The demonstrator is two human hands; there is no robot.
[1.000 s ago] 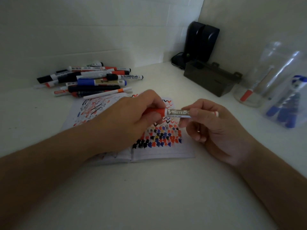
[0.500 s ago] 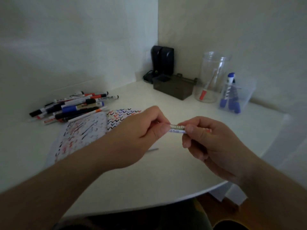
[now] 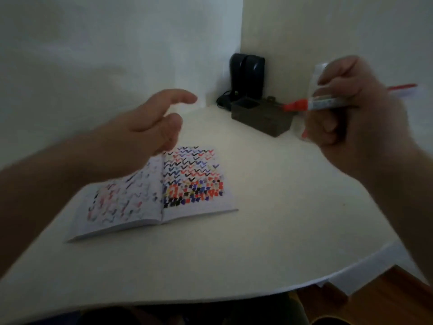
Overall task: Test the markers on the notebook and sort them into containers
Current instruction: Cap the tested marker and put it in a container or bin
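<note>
My right hand grips a red-capped marker at the upper right, its red cap pointing left, raised above the table. The clear jar is mostly hidden behind that hand; only a bit of its rim shows. My left hand hovers empty above the notebook's far left corner, fingers loosely spread. The open notebook lies flat on the white table, both pages covered in red, blue and black test marks. The pile of other markers is out of view.
A dark rectangular box stands in the back corner, with two black upright speakers behind it. The table's curved front edge runs at the lower right, above a wooden floor. Walls close the left and back.
My left hand has let go of the marker and drawn back to the left. My right hand has carried the marker up and to the right toward the jar. The view swung right.
</note>
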